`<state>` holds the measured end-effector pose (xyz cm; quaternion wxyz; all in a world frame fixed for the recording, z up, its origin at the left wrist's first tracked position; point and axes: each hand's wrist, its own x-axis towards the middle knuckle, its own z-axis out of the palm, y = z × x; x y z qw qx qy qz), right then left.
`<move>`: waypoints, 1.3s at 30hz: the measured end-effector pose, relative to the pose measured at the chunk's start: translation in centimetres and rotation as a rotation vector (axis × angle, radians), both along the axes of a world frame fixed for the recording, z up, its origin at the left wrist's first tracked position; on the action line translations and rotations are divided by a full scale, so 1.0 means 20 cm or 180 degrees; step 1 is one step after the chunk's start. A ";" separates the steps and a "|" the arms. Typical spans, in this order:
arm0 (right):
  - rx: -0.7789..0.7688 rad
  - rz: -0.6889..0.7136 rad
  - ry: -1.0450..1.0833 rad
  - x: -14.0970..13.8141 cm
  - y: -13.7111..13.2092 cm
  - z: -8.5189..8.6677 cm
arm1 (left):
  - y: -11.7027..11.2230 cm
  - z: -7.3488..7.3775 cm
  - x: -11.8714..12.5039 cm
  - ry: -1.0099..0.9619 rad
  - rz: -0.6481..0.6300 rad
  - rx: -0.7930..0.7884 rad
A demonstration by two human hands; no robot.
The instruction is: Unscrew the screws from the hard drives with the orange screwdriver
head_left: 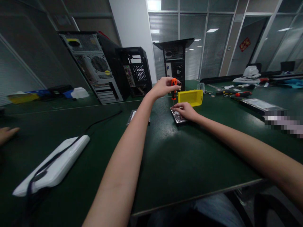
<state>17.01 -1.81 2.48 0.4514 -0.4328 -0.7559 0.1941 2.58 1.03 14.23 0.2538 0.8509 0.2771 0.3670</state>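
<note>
An orange-and-black screwdriver [174, 85] stands upright, its handle gripped by the fingers of my left hand [164, 86]. Its shaft points down at the far left corner of a hard drive [179, 119] lying on the green table. My right hand [186, 111] rests over that drive, fingers curled and closed at its far edge, close to the screwdriver tip. The tip itself is hidden behind these fingers. A second hard drive [133, 116] lies to the left, partly covered by my left forearm.
Behind my hands sits a yellow tray [193, 98] on its side. Computer cases [94, 63] stand along the back. At left are a white power strip [56, 164] with a black cable and another person's hand [8, 134]. Rightward lie another drive [258, 104] and hand tools [243, 94].
</note>
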 end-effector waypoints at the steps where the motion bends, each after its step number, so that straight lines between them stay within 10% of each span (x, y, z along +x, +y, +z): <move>1: -0.0008 -0.0029 -0.0012 0.00 0.00 0.00 | 0.00 0.00 0.00 -0.0006 0.0002 -0.0017; 39: 0.0314 -0.0022 -0.0014 0.00 0.03 -0.03 | -0.03 0.06 -0.03 -0.0059 0.0057 0.0198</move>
